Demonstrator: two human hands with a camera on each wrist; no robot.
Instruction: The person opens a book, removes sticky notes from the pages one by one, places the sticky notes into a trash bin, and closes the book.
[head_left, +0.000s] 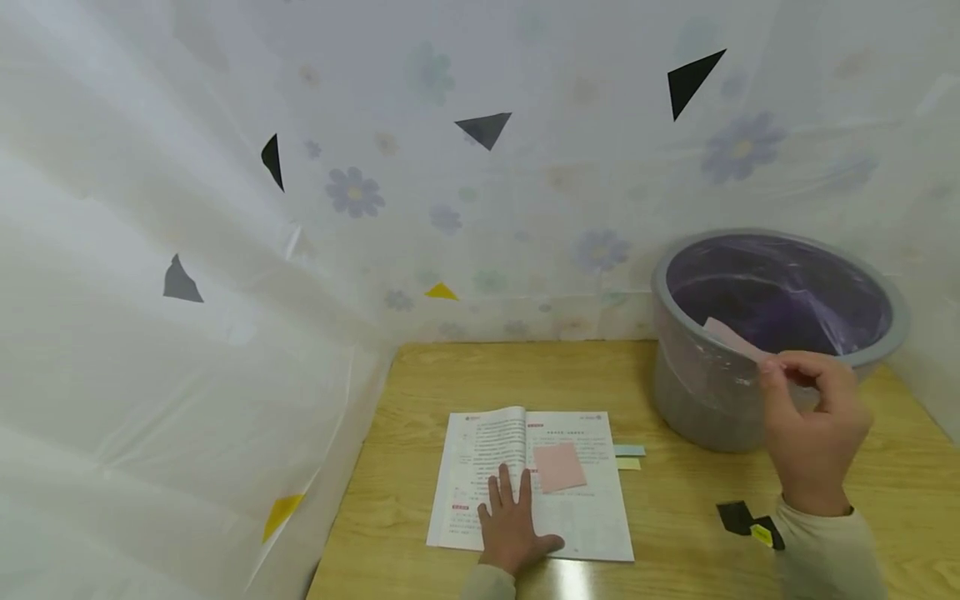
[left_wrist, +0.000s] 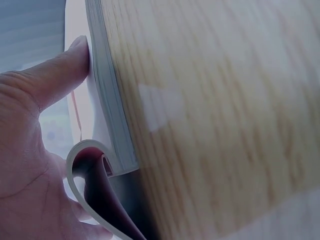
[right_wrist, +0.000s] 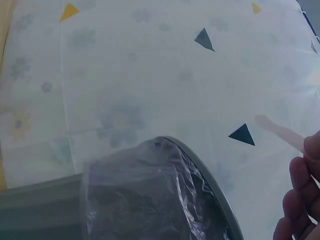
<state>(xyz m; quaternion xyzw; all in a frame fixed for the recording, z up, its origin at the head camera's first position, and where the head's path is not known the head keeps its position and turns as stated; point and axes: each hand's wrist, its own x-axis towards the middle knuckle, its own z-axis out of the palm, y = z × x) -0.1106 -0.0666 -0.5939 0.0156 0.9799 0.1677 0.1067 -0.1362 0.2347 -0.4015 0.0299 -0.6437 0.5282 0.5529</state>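
An open printed book lies on the wooden table. My left hand rests on its lower middle, fingers spread and thumb out to the right. On the right page, just beyond those fingers, is a pink sticky note. In the left wrist view the thumb lies along the book's edge, where pages curl round. My right hand pinches a thin pink paper slip between thumb and index finger, at the near rim of a grey bin. The slip also shows in the right wrist view.
Clear plastic lines the bin, which stands at the right back against a flowered sheet. Blue and yellow tabs stick out of the book's right side. Black and yellow pieces lie by my right sleeve. White sheeting hangs at left.
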